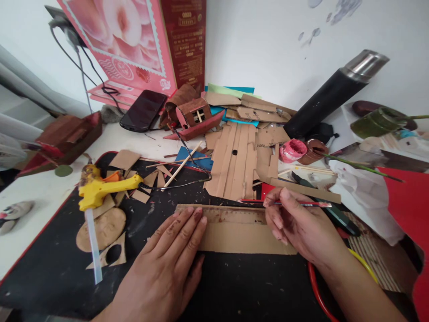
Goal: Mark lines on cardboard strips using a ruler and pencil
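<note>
My left hand (pixel 177 250) lies flat, its fingertips pressing on the left part of a clear ruler (pixel 231 215). The ruler rests along the upper part of a rectangular cardboard strip (pixel 248 240) on the black mat (pixel 144 241). Between the thumb and fingers of my right hand (pixel 295 219) is a thin red pencil (pixel 313 204), its tip toward the left. That hand is over the right end of the strip. Just beyond lies a larger panel of layered cardboard strips (pixel 231 165) with a small dark hole.
A yellow glue gun (pixel 107 188) with a glue stick lies left among cardboard scraps (pixel 124 159). Behind are a phone (pixel 143 111), a small brown model boat (pixel 197 118) and a pink box (pixel 127 40). A black thermos (pixel 331 96), paint pots (pixel 292 150) and a green-handled cutter (pixel 342 219) are right.
</note>
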Demonstrator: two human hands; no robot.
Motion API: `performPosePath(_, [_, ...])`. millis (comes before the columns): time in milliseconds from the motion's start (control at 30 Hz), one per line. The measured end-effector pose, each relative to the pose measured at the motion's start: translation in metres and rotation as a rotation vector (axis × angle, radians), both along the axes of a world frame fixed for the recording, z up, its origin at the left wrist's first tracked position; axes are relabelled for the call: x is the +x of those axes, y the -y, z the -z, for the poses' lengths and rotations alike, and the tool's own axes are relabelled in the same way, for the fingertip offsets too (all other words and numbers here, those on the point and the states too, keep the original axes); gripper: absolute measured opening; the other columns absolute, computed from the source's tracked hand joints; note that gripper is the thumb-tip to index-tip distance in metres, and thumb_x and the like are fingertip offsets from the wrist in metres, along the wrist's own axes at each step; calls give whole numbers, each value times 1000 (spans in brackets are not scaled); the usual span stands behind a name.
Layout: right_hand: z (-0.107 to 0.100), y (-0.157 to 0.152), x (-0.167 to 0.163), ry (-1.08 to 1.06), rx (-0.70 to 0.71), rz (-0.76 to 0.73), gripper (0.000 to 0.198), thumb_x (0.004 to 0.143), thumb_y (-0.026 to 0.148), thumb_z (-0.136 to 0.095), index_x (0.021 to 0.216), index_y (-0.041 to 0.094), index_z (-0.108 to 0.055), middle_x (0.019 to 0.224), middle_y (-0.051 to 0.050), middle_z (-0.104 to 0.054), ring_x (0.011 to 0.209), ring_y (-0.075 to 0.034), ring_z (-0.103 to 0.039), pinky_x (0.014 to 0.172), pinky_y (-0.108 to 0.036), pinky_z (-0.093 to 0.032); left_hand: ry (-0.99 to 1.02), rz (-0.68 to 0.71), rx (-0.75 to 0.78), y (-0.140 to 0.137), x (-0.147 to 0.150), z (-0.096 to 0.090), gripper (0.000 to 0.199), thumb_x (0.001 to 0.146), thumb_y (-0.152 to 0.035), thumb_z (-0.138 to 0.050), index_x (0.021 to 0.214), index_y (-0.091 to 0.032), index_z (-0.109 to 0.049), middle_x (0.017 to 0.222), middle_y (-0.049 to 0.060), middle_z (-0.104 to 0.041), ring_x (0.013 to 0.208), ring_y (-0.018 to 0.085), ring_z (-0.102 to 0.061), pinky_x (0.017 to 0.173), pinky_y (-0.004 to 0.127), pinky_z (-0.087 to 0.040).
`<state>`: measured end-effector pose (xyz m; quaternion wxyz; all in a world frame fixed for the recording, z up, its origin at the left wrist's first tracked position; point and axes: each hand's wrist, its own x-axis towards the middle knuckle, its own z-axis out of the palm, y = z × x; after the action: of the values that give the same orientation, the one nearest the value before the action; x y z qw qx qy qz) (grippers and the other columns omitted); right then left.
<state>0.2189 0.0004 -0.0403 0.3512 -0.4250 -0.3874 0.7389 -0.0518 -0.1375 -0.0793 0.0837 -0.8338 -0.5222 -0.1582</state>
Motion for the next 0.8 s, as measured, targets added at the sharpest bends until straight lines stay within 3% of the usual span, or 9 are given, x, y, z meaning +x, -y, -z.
performPosePath(333, [-1,0,0,18,-1,6,49,87,67,-95,87,19,-84,57,4,-62,43,-11,-61,36,-16,-42,1,12,15,-1,0,4,58,107,-26,-54,162,-6,-56,172,17,-55,158,32,-55,136,48,-33])
performPosePath(800, [0,1,0,32,65,-37,52,90,70,-89,87,19,-78,58,5,-60,45,-11,-59,38,-19,-37,25,-34,2,2,-2,14,61,110,-33,-51,168,-14,-49,173,17,-54,153,34,-60,124,50,-52])
